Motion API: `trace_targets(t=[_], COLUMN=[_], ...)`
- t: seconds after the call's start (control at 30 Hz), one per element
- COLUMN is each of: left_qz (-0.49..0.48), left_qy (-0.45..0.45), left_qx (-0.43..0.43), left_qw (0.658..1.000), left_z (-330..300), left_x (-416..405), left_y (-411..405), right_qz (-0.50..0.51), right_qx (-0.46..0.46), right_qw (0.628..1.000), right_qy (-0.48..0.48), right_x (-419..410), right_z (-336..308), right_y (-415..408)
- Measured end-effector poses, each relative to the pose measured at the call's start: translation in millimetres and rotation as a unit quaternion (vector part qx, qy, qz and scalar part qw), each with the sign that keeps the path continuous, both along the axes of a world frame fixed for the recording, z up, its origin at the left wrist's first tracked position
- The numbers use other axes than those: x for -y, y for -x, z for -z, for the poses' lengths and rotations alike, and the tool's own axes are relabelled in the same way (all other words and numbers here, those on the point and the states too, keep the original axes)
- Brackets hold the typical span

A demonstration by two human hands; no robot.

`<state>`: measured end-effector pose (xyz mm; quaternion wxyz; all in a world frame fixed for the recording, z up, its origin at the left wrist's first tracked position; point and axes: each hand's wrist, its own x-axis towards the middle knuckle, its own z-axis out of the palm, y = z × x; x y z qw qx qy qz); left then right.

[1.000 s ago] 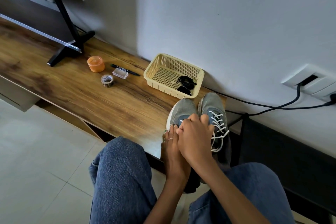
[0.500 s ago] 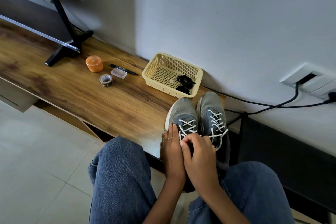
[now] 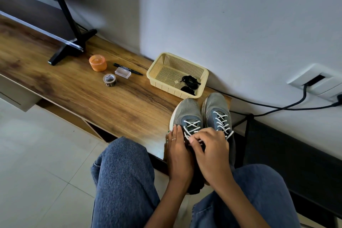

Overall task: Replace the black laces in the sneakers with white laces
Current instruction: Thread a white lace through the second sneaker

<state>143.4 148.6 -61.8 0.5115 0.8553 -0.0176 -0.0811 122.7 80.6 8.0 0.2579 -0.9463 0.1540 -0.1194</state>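
Sneakers: the pair (image 3: 201, 114) stands lower centre-right, at the shelf's (image 3: 92, 94) right end, toes just beside the basket (image 3: 157, 69).
Open room: bare wood stretches left toward the tape (image 3: 109, 80).
Black laces: (image 3: 190, 81) in the basket.
Left hand: (image 3: 178, 152) flat along the left sneaker's side, fingers straight.
Right hand: (image 3: 211, 152) curled, pinching the white lace (image 3: 190, 127).
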Motion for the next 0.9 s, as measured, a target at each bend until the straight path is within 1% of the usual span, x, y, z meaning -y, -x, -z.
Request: trace_targets(t=[0.07,0.13,0.3,0.43,0.53,0.77,0.9], left_qz=[-0.01,-0.015,-0.02,-0.019,-0.021,-0.027,-0.016], left_qy=[-0.004,-0.017,-0.019,-0.026,-0.031,-0.019,-0.025], left_qx=[0.018,0.021,0.009,0.015,0.025,0.031,0.046], left_qw=[1.0,1.0,1.0,0.999,0.999,0.999,0.999], left_z=[4,9,5,3,6,3,7], left_x=[2,4,4,3,4,3,4], left_y=[-1,-2,-1,-1,-2,-1,-5], right_qz=[0.017,0.028,-0.006,-0.04,-0.059,-0.098,-0.107], right_qx=[0.005,-0.004,-0.121,-0.167,-0.155,-0.083,-0.052], right_qw=[1.0,1.0,0.992,0.983,0.981,0.975,0.973], right_qy=[-0.012,0.001,0.04,0.065,0.099,0.179,0.199], right_x=[9,22,41,43,43,45,44], right_z=[-6,-11,-18,-17,-10,3,1], right_y=[-2,-6,-19,-22,-22,-24,-17])
